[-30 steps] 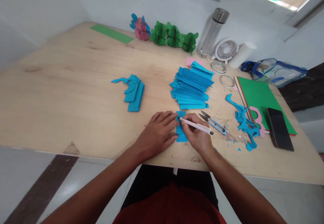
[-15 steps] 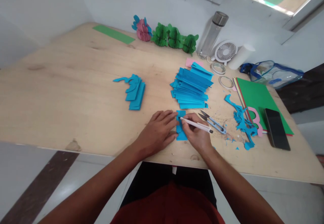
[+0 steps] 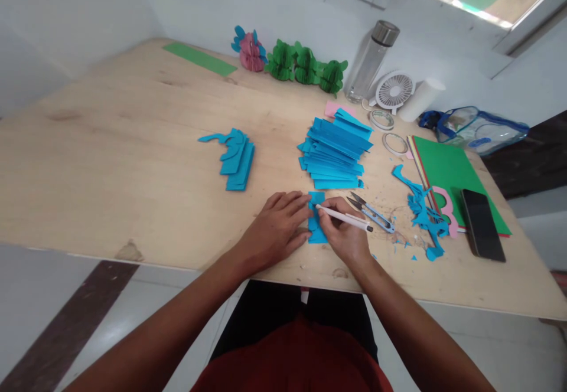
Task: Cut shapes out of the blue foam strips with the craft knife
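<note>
A small strip of blue paper (image 3: 316, 235) lies on the table near its front edge. My left hand (image 3: 279, 226) rests flat beside it, with the fingertips on the strip's left edge. In my right hand (image 3: 348, 235) is a white pen (image 3: 345, 216), gripped between thumb and fingers. Its tip touches the upper part of the strip. Just right of that hand lie thread snips (image 3: 374, 213) with blue handles. Behind the strip is a fanned pile of folded blue paper (image 3: 336, 153). Cut blue paper pieces (image 3: 238, 159) are stacked to the left.
Blue paper scraps (image 3: 420, 209), a pink paper cutout (image 3: 445, 209) and a phone (image 3: 482, 225) lie at the right, by green sheets (image 3: 456, 167). Along the wall stand green paper figures (image 3: 305, 66), a pink one (image 3: 251, 55), a bottle (image 3: 370, 61) and a fan (image 3: 396, 90). Tape rolls (image 3: 395, 143) lie nearby.
Both hands, the pen and the paper strip hold nearly the same positions. Only a slight shift of the whole view shows.
</note>
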Tool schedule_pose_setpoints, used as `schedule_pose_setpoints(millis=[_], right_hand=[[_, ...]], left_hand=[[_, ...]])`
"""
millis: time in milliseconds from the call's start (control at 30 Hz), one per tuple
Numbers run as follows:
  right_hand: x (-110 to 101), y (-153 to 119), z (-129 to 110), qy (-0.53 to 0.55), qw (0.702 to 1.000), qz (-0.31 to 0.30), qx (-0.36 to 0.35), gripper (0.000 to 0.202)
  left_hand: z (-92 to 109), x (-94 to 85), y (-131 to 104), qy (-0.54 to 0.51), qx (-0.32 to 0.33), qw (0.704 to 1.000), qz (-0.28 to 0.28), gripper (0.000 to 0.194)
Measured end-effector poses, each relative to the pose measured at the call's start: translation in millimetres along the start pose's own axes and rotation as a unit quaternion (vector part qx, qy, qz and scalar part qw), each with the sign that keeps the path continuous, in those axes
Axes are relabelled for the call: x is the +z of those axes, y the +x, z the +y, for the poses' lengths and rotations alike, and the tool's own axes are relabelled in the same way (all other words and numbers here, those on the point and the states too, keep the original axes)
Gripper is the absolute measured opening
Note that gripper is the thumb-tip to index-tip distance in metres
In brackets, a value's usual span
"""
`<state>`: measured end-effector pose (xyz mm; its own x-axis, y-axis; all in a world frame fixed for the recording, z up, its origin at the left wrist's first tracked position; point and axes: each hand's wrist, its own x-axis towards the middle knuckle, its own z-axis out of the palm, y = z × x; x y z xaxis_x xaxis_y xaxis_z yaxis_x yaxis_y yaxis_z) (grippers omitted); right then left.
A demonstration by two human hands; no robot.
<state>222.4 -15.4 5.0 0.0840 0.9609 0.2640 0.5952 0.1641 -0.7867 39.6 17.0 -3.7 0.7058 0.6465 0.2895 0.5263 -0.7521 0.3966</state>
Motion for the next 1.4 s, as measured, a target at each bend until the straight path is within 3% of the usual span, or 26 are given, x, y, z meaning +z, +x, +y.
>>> schedule_pose_setpoints(millis=[1400], right_hand=[[-4.1, -2.9, -4.9, -0.002, 0.999, -0.007, 0.032, 0.010]], left_hand=[[-0.8, 0.6, -0.1, 0.008, 0.004, 1.000, -0.001, 0.032]])
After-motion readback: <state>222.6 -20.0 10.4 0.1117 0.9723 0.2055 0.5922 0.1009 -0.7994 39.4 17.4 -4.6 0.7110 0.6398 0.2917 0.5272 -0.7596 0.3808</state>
